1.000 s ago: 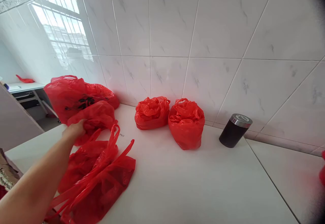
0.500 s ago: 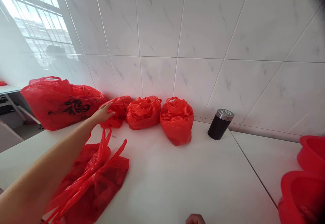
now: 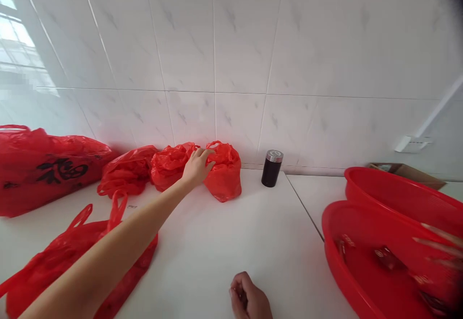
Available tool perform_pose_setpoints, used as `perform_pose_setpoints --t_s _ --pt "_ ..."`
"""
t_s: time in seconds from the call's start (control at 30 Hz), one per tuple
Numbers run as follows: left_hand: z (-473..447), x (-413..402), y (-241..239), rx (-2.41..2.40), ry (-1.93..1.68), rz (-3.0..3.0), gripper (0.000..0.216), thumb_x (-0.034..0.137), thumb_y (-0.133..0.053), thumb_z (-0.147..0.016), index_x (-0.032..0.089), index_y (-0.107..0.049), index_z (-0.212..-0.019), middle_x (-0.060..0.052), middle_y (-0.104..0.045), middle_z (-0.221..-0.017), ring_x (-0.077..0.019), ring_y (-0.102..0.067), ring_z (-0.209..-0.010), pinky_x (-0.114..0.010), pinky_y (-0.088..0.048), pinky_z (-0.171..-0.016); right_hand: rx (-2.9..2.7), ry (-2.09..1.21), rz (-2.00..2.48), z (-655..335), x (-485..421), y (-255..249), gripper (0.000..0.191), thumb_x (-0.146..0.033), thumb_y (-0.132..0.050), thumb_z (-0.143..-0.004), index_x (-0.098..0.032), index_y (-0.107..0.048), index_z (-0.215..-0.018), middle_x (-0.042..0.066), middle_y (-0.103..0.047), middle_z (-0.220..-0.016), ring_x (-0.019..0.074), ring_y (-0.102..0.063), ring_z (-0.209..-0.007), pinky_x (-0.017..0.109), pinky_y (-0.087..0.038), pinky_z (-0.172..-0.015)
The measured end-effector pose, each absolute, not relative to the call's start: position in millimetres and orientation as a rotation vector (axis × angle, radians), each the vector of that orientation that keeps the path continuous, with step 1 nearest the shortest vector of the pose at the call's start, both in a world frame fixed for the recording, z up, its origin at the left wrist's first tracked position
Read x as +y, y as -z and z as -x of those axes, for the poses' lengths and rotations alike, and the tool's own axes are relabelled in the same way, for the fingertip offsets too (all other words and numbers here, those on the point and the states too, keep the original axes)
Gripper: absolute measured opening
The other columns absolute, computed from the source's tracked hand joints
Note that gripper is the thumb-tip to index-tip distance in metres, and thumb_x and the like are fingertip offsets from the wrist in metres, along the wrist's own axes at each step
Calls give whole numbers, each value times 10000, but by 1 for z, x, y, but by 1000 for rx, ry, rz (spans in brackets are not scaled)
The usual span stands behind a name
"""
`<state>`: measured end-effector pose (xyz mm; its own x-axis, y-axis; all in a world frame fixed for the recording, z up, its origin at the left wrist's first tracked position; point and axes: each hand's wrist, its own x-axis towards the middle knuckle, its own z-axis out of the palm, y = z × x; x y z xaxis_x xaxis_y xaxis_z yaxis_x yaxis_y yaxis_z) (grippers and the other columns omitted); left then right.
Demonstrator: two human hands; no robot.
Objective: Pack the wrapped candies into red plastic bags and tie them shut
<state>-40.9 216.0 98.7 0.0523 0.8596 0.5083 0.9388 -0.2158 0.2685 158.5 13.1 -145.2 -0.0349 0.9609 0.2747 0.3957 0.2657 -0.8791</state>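
My left hand [image 3: 198,167] reaches far across the white table, fingers apart, at the left side of a red plastic bag [image 3: 224,179] with a rounded, full shape. Whether the fingers touch the bag, I cannot tell. Just left of it stands a second filled red bag [image 3: 168,169], partly behind my hand. My right hand [image 3: 250,297] is low at the bottom edge with its fingers curled closed; anything inside it is hidden. Beneath my left forearm lies a flatter red bag [image 3: 68,249] with loop handles up.
A large red bag [image 3: 47,174] with black lettering and a crumpled red bag [image 3: 126,169] line the tiled wall. A black jar [image 3: 271,170] with a silver lid stands right of them. Two red basins [image 3: 334,242] sit at right, one holding small packets. Another person's blurred hand [image 3: 443,246] is over them.
My left hand has moved right, from the crumpled bag to the rightmost filled bag. The view has turned right, bringing more of the basins and my right hand into sight.
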Motion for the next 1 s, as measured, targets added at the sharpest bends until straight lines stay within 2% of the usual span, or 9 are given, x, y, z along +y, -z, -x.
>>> perform_pose_setpoints --t_s 0.1,0.27,0.43,0.53,0.63,0.73,0.87,0.93,1.0 --pt "15 242 -95 -2006 818 2187 564 351 -627 -851 294 -448 -1383 -112 -413 -1450 -340 -433 -1269 -520 -444 -962 -1638 -718 1220 -160 12 140 166 -342 -466 -850 -222 -491 -739 -60 -460 -535 82 -366 -427 185 -306 -458" --pt "6 270 -119 -2215 775 2160 295 331 -566 -918 184 -597 -1172 -81 -606 -1193 -215 -616 -1015 -402 -528 -850 -1703 -693 1149 -168 12 130 90 -231 -477 -842 -216 -514 -761 -61 -477 -536 81 -410 -441 169 -318 -452" --pt "12 275 -155 -2153 1060 1969 362 388 -532 -926 168 -562 -1211 -101 -597 -1200 -232 -596 -1044 -455 -497 -884 -1807 -743 1120 -174 9 116 87 -170 -479 -837 -217 -530 -783 -60 -522 -577 80 -451 -467 163 -339 -481" --pt "9 264 -148 -2080 1151 2066 273 395 -520 -907 187 -640 -1038 -74 -670 -1021 -228 -620 -954 -418 -499 -851 -1705 -802 1177 -173 7 108 64 -208 -476 -864 -215 -525 -822 -45 -557 -636 90 -473 -502 178 -376 -513" --pt "4 242 -127 -2022 1230 2229 171 380 -586 -834 227 -662 -839 -32 -696 -846 -199 -641 -801 -341 -515 -773 -1535 -801 1193 -175 12 90 128 -272 -467 -907 -212 -518 -1008 12 -612 -853 113 -543 -620 202 -441 -554" --pt "4 212 -109 -1941 1462 2181 239 426 -623 -798 258 -635 -967 -31 -679 -1037 -203 -637 -921 -325 -506 -838 -1499 -616 1132 -180 31 53 245 -300 -466 -927 -209 -487 -1153 81 -590 -1071 169 -588 -852 271 -501 -690" --pt "3 161 -71 -1934 1878 1690 570 521 -514 -860 240 -369 -1334 -118 -403 -1413 -267 -439 -1278 -427 -382 -1049 -1551 -272 975 -178 85 -17 341 -303 -447 -942 -193 -466 -1264 135 -543 -1205 239 -521 -1132 407 -463 -935" --pt "-8 134 -37 -1987 2002 1500 690 545 -516 -853 220 -255 -1402 -167 -322 -1446 -318 -389 -1315 -503 -367 -1049 -1663 -138 1006 -170 117 -49 451 -343 -508 -913 -203 -443 -1337 153 -461 -1338 270 -436 -1257 442 -411 -1011" --pt "-26 113 2 -2026 2044 1486 832 531 -659 -756 225 -258 -1419 -176 -358 -1424 -351 -409 -1305 -524 -393 -1028 -1841 -131 1149 -156 145 -70 640 -418 -629 -832 -265 -398 -1408 147 -323 -1470 330 -355 -1331 477 -388 -1023"
